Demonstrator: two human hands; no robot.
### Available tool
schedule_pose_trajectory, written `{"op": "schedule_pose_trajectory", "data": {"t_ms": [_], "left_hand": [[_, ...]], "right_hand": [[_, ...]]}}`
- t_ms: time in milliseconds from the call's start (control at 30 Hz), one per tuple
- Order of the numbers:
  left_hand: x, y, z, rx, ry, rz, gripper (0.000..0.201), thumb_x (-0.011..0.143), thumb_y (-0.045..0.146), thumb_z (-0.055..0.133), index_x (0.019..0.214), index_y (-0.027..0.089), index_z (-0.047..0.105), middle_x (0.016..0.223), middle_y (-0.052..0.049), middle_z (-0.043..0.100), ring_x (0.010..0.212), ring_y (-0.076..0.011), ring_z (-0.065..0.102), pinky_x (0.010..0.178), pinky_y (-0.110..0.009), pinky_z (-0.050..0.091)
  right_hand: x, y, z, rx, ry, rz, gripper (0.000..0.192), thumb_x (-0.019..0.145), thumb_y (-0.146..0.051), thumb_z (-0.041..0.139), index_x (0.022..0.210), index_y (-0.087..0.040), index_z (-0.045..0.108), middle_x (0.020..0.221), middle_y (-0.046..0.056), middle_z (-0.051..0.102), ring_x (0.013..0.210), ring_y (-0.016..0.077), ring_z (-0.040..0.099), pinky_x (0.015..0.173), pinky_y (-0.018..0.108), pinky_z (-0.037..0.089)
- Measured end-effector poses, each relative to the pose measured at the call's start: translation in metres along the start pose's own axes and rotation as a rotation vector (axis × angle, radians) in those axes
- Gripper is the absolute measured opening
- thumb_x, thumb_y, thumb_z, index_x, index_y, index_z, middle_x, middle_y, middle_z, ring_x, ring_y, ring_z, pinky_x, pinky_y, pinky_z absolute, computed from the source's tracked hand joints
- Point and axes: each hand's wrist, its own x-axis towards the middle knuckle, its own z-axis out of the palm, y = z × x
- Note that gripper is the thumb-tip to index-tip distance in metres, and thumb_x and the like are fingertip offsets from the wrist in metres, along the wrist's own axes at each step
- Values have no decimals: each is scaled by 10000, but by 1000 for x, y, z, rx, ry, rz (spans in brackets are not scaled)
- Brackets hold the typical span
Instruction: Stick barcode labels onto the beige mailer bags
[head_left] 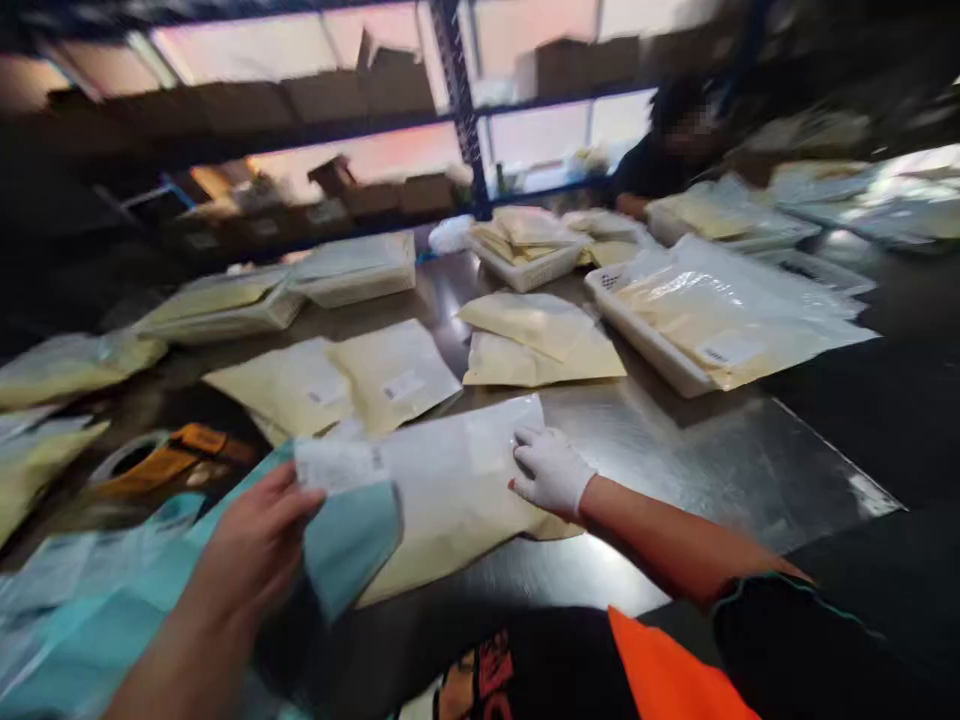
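- Nearest the camera, a black garment with an orange patch (660, 670) fills the bottom edge, below the person's forearms.
- Left hand (251, 545), bare, is curled with its grip closed on the edge of a teal bag (352, 540); a white label (337, 465) sits at the bag's upper corner, just above the thumb.
- Right hand (551, 470), in a white glove, lies flat with fingers spread on a cream packet (457, 490); its grip is open, pressing rather than holding.
- That cream packet lies on the steel tabletop (712, 460), directly in front of the person, its near end tucked under the teal bag.
- Two more labelled packets (337, 385) lie just beyond it, and a folded pair (536, 345) to their right.
- White trays (660, 345) farther right carry packets in clear sleeves.
- A tape roll (131, 455) sits to the left, blurred.
- Another person (667, 150) is at the far end, by shelving with boxes (330, 100).
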Motion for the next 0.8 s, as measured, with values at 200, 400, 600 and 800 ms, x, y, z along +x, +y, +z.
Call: {"op": "schedule_pose_trajectory", "data": {"t_ms": [200, 400, 600, 800], "left_hand": [[3, -19, 54, -59, -132, -121, 456, 492, 207, 947, 918, 161, 790, 827, -42, 819, 759, -236, 774, 731, -291, 618], [-6, -38, 61, -62, -261, -176, 546, 572, 245, 926, 1082, 122, 776, 877, -81, 828, 825, -283, 803, 778, -332, 617], [-18, -44, 63, -38, -364, -240, 605, 631, 272, 937, 1178, 120, 728, 818, -63, 808, 739, -243, 780, 717, -293, 588], [-26, -52, 71, -79, -373, -232, 492, 689, 398, 955, 1033, 131, 726, 846, -57, 766, 737, -179, 714, 699, -249, 545]], "right_hand": [[8, 7, -19, 87, 72, -227, 254, 950, -384, 711, 1046, -159, 777, 1128, 141, 752, 997, 291, 672, 891, 404, 461], [34, -37, -23, 233, 565, -551, 236, 1044, -287, 570, 1177, -195, 741, 1107, 111, 747, 965, 252, 626, 885, 411, 485], [49, -62, 10, 356, 689, -464, 208, 1043, -240, 549, 1147, -205, 725, 1012, 90, 710, 922, 232, 612, 850, 387, 508], [40, -59, 18, 461, 672, -427, 144, 1006, -190, 574, 1066, -202, 704, 975, 82, 671, 911, 226, 593, 824, 368, 512]]}}
